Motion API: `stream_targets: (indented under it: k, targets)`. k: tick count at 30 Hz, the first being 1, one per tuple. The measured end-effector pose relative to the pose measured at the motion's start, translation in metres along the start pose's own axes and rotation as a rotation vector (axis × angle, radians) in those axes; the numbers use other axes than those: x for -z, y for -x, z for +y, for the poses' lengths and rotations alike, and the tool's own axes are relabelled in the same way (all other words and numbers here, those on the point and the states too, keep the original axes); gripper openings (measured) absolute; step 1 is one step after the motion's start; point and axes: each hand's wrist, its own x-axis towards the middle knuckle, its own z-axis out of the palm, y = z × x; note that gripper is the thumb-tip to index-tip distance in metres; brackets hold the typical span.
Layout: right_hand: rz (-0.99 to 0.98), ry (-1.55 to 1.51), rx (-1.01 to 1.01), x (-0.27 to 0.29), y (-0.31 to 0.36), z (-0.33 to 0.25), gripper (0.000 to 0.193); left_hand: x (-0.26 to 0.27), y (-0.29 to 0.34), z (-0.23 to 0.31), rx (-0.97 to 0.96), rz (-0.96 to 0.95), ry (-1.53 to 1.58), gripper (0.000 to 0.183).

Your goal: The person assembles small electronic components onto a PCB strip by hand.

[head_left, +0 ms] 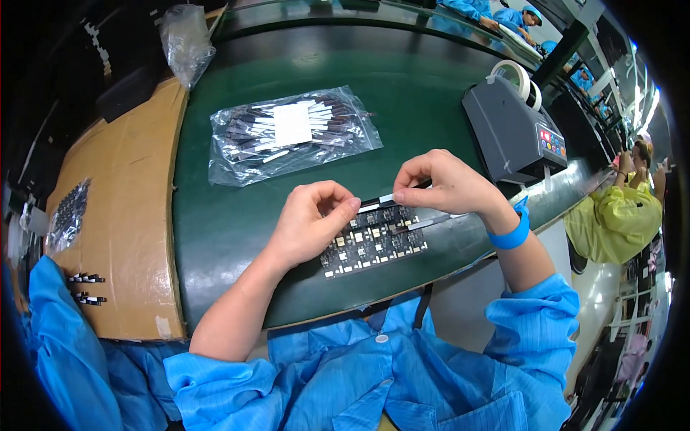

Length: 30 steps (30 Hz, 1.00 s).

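Observation:
A panel of small black circuit boards (374, 251) lies on the green table near its front edge. Over its far edge, a thin black-and-white strip (374, 204), which looks like a flex cable, spans between my two hands. My left hand (310, 219) pinches the strip's left end between thumb and forefinger, covering the panel's left corner. At the other end, my right hand (449, 183) grips it with thumb and fingertips. A second strip (430, 222), dark at one end and pale along its length, lies across the panel's right side, below my right hand.
Behind the panel lies a clear plastic bag of strips (248, 147) with a white label. A grey tape dispenser (503, 133) stands at the right. Brown cardboard (133, 215) covers the left side, bearing a bagged item (70, 215) and small dark parts (88, 298). Co-workers sit beyond.

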Motion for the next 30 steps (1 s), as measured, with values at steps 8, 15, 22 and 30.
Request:
stream_targets:
  k: [8, 15, 22, 30]
  targets:
    - [-0.004, -0.03, -0.006, -0.012, -0.017, -0.014, 0.016, -0.003, -0.001, 0.001, -0.037, 0.018, -0.003, 0.014]
    - [-0.045, -0.095, -0.073, -0.014, -0.015, -0.011, 0.015, -0.013, 0.005, -0.001, -0.01, 0.028, 0.199, 0.015]
    - [-0.249, -0.086, -0.298, -0.017, 0.002, 0.008, 0.019, -0.017, 0.045, -0.006, -0.575, -0.086, -1.049, 0.027]
    - [-0.276, -0.033, -0.41, -0.031, -0.005, 0.011, 0.019, -0.022, 0.045, -0.018, -0.58, -0.145, -1.044, 0.037]
